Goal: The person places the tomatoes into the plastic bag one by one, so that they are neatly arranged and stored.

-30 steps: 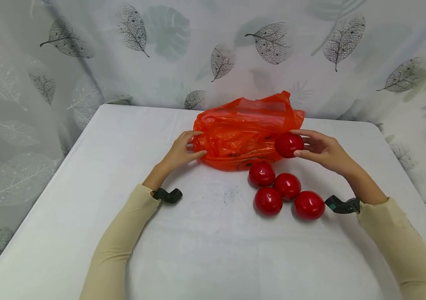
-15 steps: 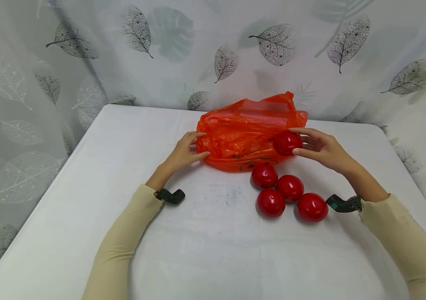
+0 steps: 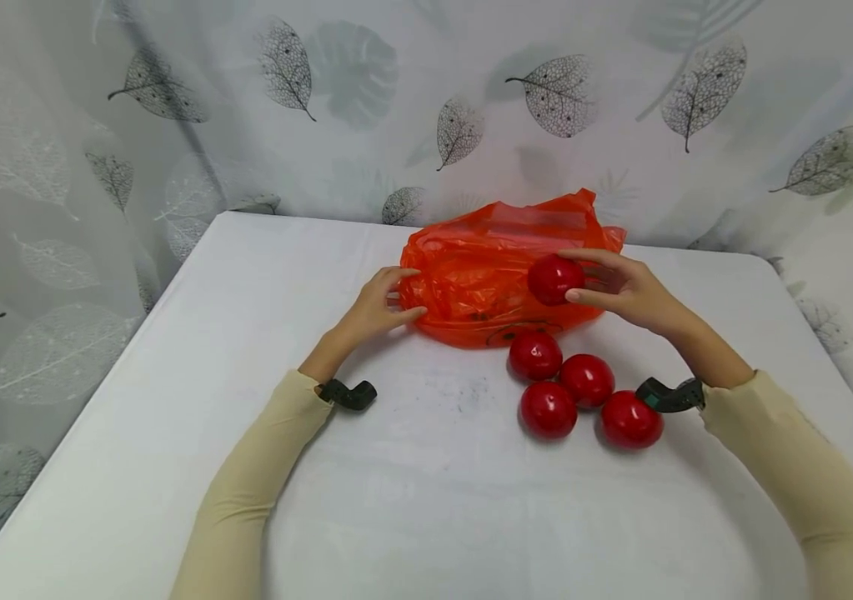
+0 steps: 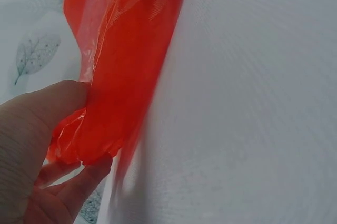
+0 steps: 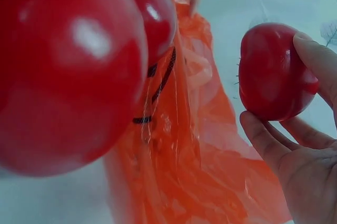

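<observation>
An orange-red plastic bag (image 3: 464, 275) lies at the back of the table, with dark printed lines on its front. My left hand (image 3: 384, 308) holds its left end, thumb and fingers on either side of the thin film in the left wrist view. My right hand (image 3: 632, 287) grips a shiny red round fruit (image 3: 556, 279) between thumb and fingertips, overlapping the right half of the bag in the head view. In the right wrist view this fruit (image 5: 274, 71) has a smooth, slightly lobed skin. Several similar red fruits (image 3: 549, 410) rest on the table below the bag.
The white table (image 3: 396, 500) reaches back to a leaf-patterned curtain (image 3: 366, 108). One loose fruit (image 3: 534, 356) sits right at the bag's front edge. Another fruit (image 3: 630, 421) lies beneath the right wrist camera (image 3: 669, 395), which partly overlaps it.
My right hand has moved left with the red fruit, farther across the bag. The left hand stays at the bag's left end. The head view has shifted slightly.
</observation>
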`<state>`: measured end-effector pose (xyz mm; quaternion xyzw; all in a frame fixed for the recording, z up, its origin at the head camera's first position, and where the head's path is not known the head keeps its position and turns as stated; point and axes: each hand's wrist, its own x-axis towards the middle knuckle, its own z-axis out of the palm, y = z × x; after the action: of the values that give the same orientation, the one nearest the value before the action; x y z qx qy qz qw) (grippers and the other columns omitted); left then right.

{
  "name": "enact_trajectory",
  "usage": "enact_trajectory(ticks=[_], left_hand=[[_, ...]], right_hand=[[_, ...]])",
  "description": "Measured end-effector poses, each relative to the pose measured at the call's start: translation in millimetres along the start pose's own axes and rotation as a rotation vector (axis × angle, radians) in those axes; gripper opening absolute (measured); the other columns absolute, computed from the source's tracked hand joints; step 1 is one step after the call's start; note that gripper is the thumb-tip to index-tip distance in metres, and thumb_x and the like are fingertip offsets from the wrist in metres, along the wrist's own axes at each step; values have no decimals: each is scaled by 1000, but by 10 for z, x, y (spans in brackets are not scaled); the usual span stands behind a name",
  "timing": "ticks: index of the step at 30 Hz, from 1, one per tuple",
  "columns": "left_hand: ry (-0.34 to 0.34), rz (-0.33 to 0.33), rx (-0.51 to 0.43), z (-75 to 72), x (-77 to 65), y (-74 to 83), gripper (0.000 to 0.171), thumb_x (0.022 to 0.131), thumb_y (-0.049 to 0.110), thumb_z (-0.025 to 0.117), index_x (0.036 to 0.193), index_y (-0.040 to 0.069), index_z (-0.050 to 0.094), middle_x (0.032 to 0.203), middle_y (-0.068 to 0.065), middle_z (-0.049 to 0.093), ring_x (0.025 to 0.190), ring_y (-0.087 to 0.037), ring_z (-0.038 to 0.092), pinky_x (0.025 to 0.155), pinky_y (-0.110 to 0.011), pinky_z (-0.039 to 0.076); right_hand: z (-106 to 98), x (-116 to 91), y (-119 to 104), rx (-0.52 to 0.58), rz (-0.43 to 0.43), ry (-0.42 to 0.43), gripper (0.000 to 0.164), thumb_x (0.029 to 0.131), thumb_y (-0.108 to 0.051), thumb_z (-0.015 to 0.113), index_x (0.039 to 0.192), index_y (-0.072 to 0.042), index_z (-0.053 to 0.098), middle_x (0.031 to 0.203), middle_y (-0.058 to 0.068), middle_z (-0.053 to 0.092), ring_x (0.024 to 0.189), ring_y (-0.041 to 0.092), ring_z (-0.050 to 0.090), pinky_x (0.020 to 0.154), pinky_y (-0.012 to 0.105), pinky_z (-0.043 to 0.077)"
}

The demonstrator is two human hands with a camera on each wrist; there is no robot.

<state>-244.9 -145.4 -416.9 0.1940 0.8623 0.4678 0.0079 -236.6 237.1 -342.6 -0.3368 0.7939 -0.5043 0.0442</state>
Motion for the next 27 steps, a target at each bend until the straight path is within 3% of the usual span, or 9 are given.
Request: enact_trajectory(ticks=[11, 27], left_hand=[[0, 16, 29, -12, -23, -48, 60, 85, 15, 76, 137, 4, 49, 135, -17, 47, 117, -33, 56, 91, -38, 55], [-5, 44, 51, -18, -17, -28, 60, 85, 17, 77, 136, 2, 50, 136, -16, 47, 116, -31, 56, 91, -36, 54]], right_hand=[[91, 212, 36, 47, -31, -40, 56, 88, 10, 63, 141, 0, 48, 133, -4, 57, 114, 9, 60, 87, 20, 53], [238, 440, 53, 40, 31, 27, 52, 90, 3, 64, 139, -4, 51, 132, -2, 55, 113, 15, 57, 86, 19, 53]])
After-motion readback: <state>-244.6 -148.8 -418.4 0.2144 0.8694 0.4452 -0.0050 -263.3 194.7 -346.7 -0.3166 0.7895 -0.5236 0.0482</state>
